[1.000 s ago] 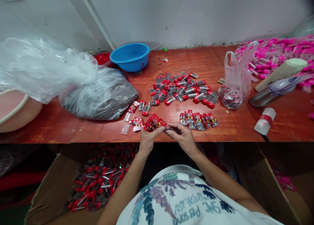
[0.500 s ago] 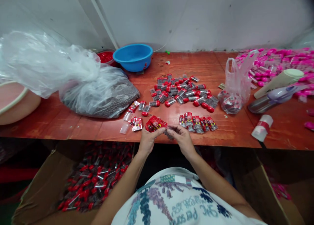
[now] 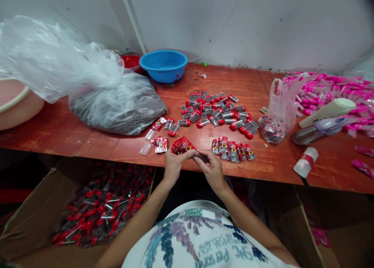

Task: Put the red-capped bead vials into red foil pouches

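We've got the worktop (image 3: 263, 170) just ahead of both hands. Cardboard box (image 3: 27, 213) of red-capped containers is below and left of the left hand (image 3: 173, 166). Clear sack (image 3: 117, 108) of dark, beady stuff is well out to that hand's left and ahead. Pile of small red-capped containers (image 3: 217, 112) is beyond the hands, mostly ahead of the right hand (image 3: 214, 171). Blue basin (image 3: 163, 67) is far ahead of the left hand. Group of small red packets (image 3: 232, 150) is just beyond the right hand, off to its right.

Left hand: thumb and fingers pinch a red packet (image 3: 181, 144); we can't tell if it's one or several stacked. Right hand: fingertips close on a dark piece (image 3: 202, 157) at the packet's right end. We can't tell if that's the packet's own end or separate.

Key relation: we see the packet between the hands, over the worktop's near edge, long axis roughly crosswise, dropping slightly toward the right hand. Left hand is nearer, touching its near edge; right hand meets the dark end.
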Demonstrator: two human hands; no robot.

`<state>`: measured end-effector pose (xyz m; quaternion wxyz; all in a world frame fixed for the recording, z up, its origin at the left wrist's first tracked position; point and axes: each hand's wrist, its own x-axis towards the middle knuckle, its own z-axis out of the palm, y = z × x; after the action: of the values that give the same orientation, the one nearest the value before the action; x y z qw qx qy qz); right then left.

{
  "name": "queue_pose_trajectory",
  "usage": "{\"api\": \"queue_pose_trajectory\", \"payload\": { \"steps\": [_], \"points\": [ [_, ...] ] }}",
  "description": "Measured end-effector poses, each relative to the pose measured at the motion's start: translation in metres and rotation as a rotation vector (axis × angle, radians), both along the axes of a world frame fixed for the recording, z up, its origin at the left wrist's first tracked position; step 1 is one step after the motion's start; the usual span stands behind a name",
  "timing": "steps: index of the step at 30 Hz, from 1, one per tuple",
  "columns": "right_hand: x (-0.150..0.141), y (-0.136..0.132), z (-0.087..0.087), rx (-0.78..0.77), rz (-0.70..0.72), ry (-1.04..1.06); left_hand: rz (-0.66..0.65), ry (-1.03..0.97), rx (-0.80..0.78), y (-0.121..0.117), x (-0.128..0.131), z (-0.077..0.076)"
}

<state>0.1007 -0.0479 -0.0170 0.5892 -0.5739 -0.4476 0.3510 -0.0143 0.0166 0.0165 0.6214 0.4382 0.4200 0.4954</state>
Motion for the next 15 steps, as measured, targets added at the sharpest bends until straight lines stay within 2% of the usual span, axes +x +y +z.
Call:
{"api": "queue_pose_trajectory", "payload": {
  "steps": [6, 8, 12, 15],
  "points": [
    [0.000, 0.004, 0.001, -0.068, 0.001, 0.329, -0.105, -0.072, -0.091, -0.003, 0.000, -0.004],
    [0.004, 0.006, 0.002, -0.072, 0.039, 0.322, -0.108, -0.116, -0.115, -0.002, -0.001, -0.004],
    [0.011, 0.006, -0.001, -0.040, 0.173, 0.159, -0.050, -0.142, -0.122, 0.001, -0.004, -0.004],
    [0.013, 0.006, -0.005, -0.044, 0.162, 0.167, -0.165, -0.096, -0.174, 0.000, -0.005, -0.008]
  ]
}}
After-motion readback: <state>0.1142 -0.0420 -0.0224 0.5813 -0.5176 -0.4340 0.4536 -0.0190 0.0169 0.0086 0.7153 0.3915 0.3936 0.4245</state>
